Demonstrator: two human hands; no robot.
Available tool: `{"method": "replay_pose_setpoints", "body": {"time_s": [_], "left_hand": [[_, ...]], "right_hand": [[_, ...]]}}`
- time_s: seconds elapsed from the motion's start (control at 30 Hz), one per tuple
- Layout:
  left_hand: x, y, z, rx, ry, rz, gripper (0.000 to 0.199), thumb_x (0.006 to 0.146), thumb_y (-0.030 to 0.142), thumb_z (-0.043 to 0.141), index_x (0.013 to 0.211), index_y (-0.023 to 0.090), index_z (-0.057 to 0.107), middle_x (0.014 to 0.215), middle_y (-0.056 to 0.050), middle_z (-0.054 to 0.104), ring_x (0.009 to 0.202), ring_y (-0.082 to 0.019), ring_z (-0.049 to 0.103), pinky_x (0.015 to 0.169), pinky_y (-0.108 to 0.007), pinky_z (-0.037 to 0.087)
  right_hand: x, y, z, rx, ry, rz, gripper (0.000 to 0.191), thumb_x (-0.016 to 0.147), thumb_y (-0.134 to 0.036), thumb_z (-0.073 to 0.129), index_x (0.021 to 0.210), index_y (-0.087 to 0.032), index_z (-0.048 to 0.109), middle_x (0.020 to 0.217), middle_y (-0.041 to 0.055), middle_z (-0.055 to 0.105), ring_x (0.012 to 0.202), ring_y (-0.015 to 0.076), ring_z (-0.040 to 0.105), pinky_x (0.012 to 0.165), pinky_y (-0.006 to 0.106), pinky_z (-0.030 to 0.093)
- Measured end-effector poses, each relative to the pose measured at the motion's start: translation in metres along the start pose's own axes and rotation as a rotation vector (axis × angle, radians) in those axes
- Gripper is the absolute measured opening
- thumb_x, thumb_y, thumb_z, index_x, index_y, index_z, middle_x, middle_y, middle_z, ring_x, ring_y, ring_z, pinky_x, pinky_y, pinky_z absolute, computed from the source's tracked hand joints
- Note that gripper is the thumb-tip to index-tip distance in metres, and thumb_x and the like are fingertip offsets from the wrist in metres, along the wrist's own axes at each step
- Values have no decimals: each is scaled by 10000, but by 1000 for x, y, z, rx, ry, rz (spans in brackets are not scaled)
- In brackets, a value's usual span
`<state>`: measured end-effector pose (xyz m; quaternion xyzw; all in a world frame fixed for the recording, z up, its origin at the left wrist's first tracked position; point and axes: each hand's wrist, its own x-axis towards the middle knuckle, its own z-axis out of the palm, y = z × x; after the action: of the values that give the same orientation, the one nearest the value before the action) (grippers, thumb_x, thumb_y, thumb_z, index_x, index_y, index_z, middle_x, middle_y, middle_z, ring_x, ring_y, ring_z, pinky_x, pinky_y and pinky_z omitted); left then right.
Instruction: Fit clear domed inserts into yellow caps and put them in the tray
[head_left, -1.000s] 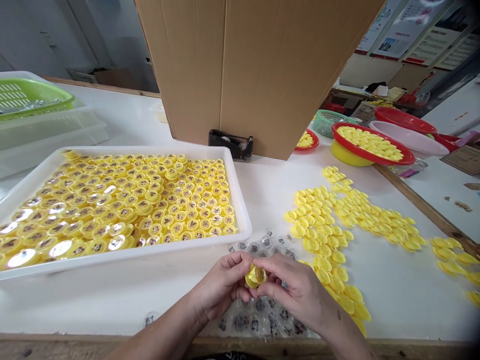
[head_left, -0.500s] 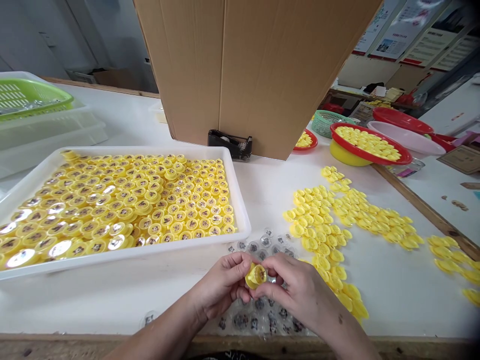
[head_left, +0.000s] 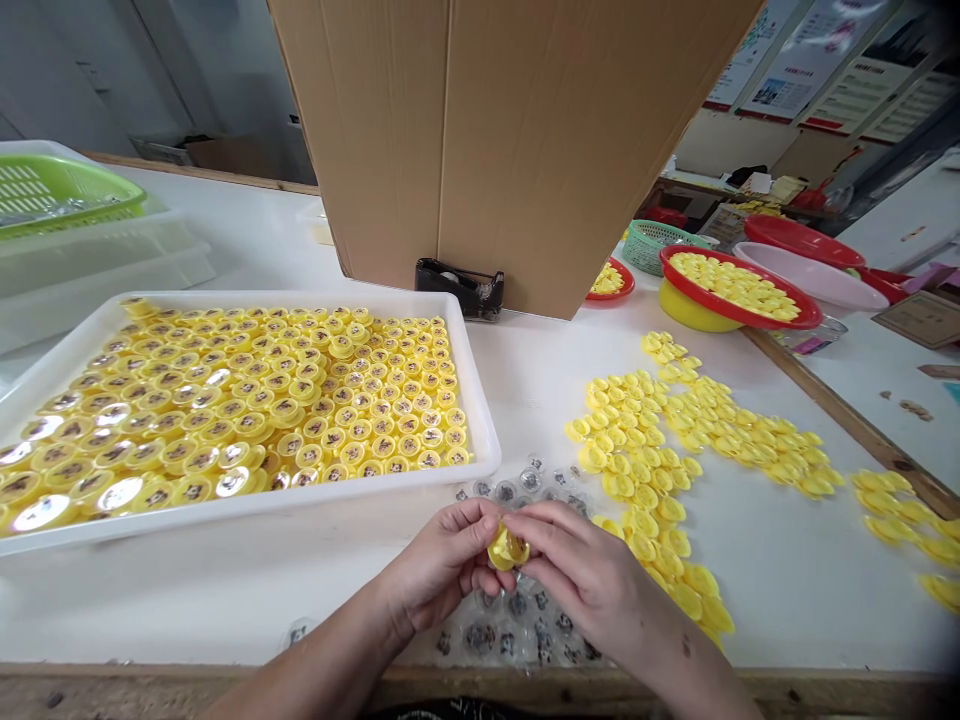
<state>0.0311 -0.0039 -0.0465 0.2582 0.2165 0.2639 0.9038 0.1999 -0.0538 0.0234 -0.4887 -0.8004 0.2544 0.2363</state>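
In the head view, a small yellow cap is pinched between the fingertips of the left hand and the right hand, both closed on it, above clear discs at the bench's near edge. A white tray toward the left edge is filled with finished yellow caps. Loose yellow caps are spread toward the right edge; a red basket at the far right is filled with more.

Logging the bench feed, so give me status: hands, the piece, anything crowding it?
Left hand and right hand both pinch one yellow cap. Held above the clear discs. White tray to the left, loose yellow caps to the right, none touching.
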Motion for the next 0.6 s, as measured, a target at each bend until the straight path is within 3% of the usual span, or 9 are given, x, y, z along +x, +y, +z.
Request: {"method": "replay_pose_setpoints", "body": {"time_s": [0.13,0.27,0.4,0.6], "left_hand": [[-1,0,1,0,-4,-9,225,820,333,611,860,112,597,689,-51,645,544,-98,634,444,-114,469],[-1,-1,0,1,-1,-19,245,824,334,605,917,108,599,696,-63,649,551,-101,635,459,-125,487],[-1,-2,0,-8,-2,-11,255,817,328,616,943,107,601,696,-62,646,559,-110,642,454,-127,494],[-2,0,1,-11,-9,15,223,826,315,605,892,103,604,729,-78,659,564,-103,638,465,-127,497]], "right_hand": [[0,0,-2,7,43,40,420,812,-21,509,1176,-230,538,1028,47,570,888,154,580,750,284,491],[3,2,0,58,82,106,241,800,-109,594,1023,-202,606,878,23,568,691,126,570,616,264,472],[4,5,3,55,98,129,142,788,-181,647,930,-178,636,791,9,539,612,115,547,566,261,446],[2,5,3,85,90,115,276,805,-142,611,1076,-196,613,796,11,545,661,128,553,585,261,452]]}}
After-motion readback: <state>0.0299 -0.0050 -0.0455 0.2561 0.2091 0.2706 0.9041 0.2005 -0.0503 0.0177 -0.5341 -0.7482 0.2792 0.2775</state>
